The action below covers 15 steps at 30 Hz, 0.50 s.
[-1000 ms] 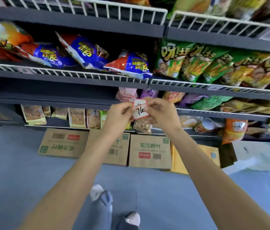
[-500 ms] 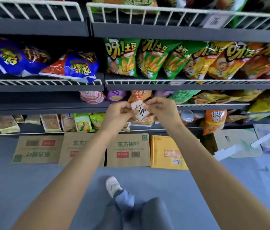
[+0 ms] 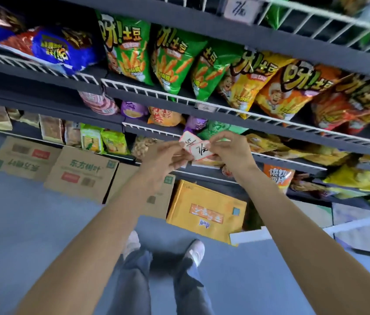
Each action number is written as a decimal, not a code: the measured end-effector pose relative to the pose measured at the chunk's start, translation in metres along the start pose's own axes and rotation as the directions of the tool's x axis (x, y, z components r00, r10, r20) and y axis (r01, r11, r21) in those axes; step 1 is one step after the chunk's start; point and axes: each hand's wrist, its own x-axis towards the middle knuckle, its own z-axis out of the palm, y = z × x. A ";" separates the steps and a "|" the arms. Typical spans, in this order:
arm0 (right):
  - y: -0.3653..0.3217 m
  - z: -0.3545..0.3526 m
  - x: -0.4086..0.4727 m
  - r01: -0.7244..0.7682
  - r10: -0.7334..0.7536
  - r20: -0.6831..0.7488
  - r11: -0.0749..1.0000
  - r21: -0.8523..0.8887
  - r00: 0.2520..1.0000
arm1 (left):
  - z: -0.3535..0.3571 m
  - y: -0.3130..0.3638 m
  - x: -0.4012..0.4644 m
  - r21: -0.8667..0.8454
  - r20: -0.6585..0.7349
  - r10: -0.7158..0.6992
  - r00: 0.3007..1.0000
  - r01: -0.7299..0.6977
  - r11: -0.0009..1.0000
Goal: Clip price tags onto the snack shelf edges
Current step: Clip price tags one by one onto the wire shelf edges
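Between the two raised hands, out in front of a stocked snack rack, we see two small white price tags with red borders. Our left hand [image 3: 166, 153] pinches the upper tag [image 3: 186, 139], marked with a handwritten 5, by its left edge. Our right hand [image 3: 229, 148] pinches the lower tag [image 3: 201, 151], marked with a 7, by its right edge. The two tags overlap at the middle, so the hands sit close together with only the tags between them. Both tags are held in the air just in front of a white wire shelf edge [image 3: 156, 131], and we cannot tell whether either touches it. On the shelf above, green snack bags [image 3: 129, 53] stand beside yellow snack bags [image 3: 247, 80] and orange ones further right, with blue bags [image 3: 63, 48] to the left. A small tag [image 3: 206, 107] already hangs on that shelf's wire edge, though it is too blurred to read. Another mounted tag [image 3: 241, 7] showing a 7 sits on the top shelf edge. Down on the grey floor [image 3: 20, 223], brown cardboard boxes [image 3: 79, 171] and a yellow carton [image 3: 206, 212] lean against the bottom of the rack. Our legs in blue jeans and white shoes [image 3: 196, 248] show below the arms.
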 end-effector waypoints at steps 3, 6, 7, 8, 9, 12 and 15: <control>0.019 -0.015 0.005 -0.009 0.009 0.019 0.999 0.031 1.000 | 0.013 -0.017 0.003 0.020 -0.025 0.044 0.999 -0.043 0.999; 0.041 -0.019 0.015 0.028 -0.029 0.058 1.000 0.014 0.998 | 0.019 -0.030 0.013 0.042 -0.056 0.055 0.997 -0.053 0.998; 0.050 -0.019 0.020 0.044 -0.044 0.069 0.999 0.007 0.997 | 0.020 -0.036 0.019 0.058 -0.061 0.057 0.997 -0.053 0.997; 0.060 -0.018 0.026 0.055 -0.055 0.082 0.998 0.003 0.995 | 0.020 -0.042 0.025 0.089 -0.060 0.061 0.996 -0.055 0.995; 0.071 -0.016 0.032 0.057 -0.058 0.090 0.998 0.004 0.994 | 0.019 -0.048 0.033 0.131 -0.054 0.069 0.996 -0.062 0.989; 0.100 -0.011 0.052 0.043 -0.041 0.049 0.998 -0.034 0.998 | 0.015 -0.066 0.056 0.277 0.003 0.080 0.997 -0.078 0.958; 0.125 -0.005 0.069 0.039 -0.039 0.014 0.997 -0.059 0.999 | 0.011 -0.084 0.080 0.369 0.050 0.095 0.994 -0.107 0.923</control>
